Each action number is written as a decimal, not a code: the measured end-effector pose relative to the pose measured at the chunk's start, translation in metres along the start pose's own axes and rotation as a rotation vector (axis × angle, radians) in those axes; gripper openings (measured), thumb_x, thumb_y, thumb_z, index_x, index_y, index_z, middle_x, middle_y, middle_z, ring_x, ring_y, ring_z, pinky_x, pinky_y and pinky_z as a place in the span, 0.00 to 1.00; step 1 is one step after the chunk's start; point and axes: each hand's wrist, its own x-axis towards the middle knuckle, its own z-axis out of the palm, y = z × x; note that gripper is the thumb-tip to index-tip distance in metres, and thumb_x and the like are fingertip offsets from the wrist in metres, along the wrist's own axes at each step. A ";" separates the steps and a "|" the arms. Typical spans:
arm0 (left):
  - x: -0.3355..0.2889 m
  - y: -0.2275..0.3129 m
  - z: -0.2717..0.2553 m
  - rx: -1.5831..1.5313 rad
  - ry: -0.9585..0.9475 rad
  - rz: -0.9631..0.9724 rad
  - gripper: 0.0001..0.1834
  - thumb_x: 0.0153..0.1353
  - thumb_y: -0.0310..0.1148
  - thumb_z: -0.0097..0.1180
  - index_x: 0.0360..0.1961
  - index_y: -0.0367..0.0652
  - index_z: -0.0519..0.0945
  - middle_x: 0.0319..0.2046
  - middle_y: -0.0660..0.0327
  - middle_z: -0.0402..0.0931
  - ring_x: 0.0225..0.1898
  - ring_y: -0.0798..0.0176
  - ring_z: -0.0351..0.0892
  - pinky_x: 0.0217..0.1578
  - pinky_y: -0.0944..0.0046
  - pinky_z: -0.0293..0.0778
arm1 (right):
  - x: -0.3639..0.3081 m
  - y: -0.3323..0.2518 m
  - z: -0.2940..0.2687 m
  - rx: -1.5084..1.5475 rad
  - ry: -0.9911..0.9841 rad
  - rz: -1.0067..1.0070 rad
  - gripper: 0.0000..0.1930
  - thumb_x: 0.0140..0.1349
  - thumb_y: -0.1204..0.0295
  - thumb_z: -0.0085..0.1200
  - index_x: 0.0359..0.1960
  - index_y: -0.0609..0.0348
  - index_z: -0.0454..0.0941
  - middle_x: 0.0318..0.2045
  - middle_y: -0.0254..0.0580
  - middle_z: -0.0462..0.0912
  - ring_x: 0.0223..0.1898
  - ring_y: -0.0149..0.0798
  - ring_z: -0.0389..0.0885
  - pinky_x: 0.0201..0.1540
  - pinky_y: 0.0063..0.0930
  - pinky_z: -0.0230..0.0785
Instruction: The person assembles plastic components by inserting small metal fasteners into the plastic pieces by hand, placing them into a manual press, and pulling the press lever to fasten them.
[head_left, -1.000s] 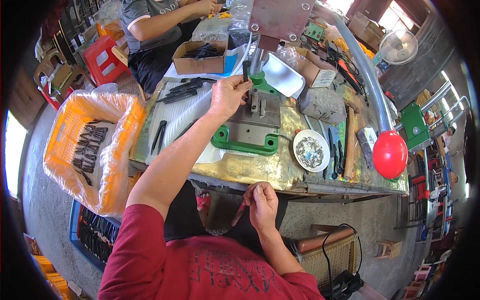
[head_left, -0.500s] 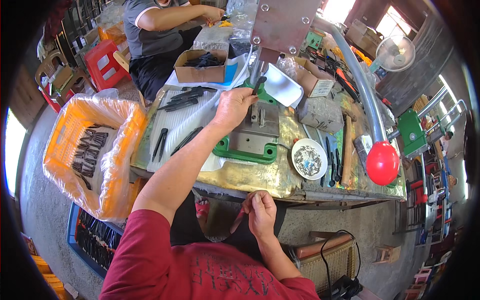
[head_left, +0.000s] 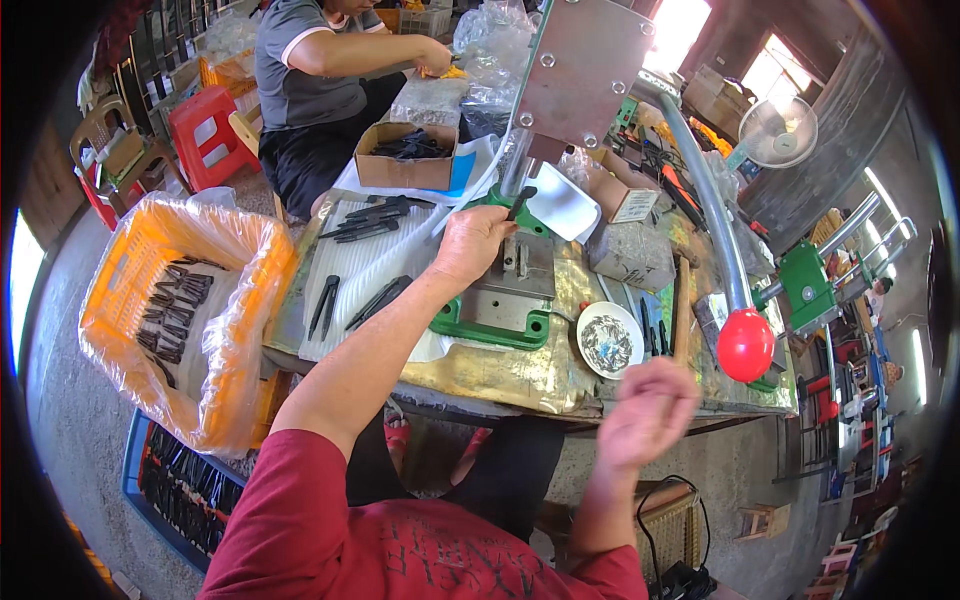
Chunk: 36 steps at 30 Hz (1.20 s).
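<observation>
My left hand (head_left: 474,244) pinches a small black part (head_left: 520,203) above the metal fixture on the green base of a hand press (head_left: 490,325). The press's steel ram stands just behind the part. In front of the table's right half, my right hand (head_left: 650,412) is raised and smeared by motion, so its fingers do not show clearly. A white bowl (head_left: 610,340) with small metal pieces stands just beyond it. The press lever (head_left: 705,190) ends in a red ball knob (head_left: 746,345), to the right of that hand.
Black parts (head_left: 365,220) lie on white foam at the left, below a cardboard box (head_left: 406,170) of similar ones. An orange crate (head_left: 245,330) lined with plastic stands by the table. A wooden-handled tool (head_left: 683,310) lies beside the bowl. Across the table sits another person (head_left: 310,90).
My right hand has risen from near my lap and moved right, toward the bowl and red knob. My left hand stays at the fixture with the black part. The view has shifted slightly.
</observation>
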 end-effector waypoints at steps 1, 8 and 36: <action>0.002 0.003 0.004 0.011 -0.003 0.027 0.06 0.47 0.29 0.54 0.26 0.38 0.74 0.15 0.53 0.67 0.14 0.64 0.64 0.19 0.67 0.63 | 0.019 -0.014 -0.003 -0.046 0.028 -0.068 0.08 0.56 0.68 0.41 0.34 0.58 0.63 0.27 0.40 0.70 0.17 0.25 0.60 0.16 0.15 0.52; 0.001 0.009 -0.001 -0.014 -0.053 -0.087 0.06 0.46 0.30 0.53 0.25 0.38 0.74 0.23 0.50 0.71 0.27 0.47 0.70 0.27 0.58 0.65 | 0.083 -0.061 0.013 -0.338 -0.243 -0.358 0.24 0.51 0.53 0.48 0.38 0.62 0.65 0.38 0.50 0.67 0.34 0.35 0.69 0.34 0.25 0.65; -0.004 0.003 0.003 -0.028 -0.010 -0.027 0.07 0.45 0.28 0.54 0.28 0.39 0.75 0.22 0.53 0.71 0.24 0.53 0.71 0.26 0.64 0.66 | 0.051 0.005 0.005 -0.532 -0.387 -0.361 0.09 0.43 0.73 0.52 0.16 0.63 0.64 0.19 0.42 0.70 0.14 0.35 0.65 0.16 0.19 0.57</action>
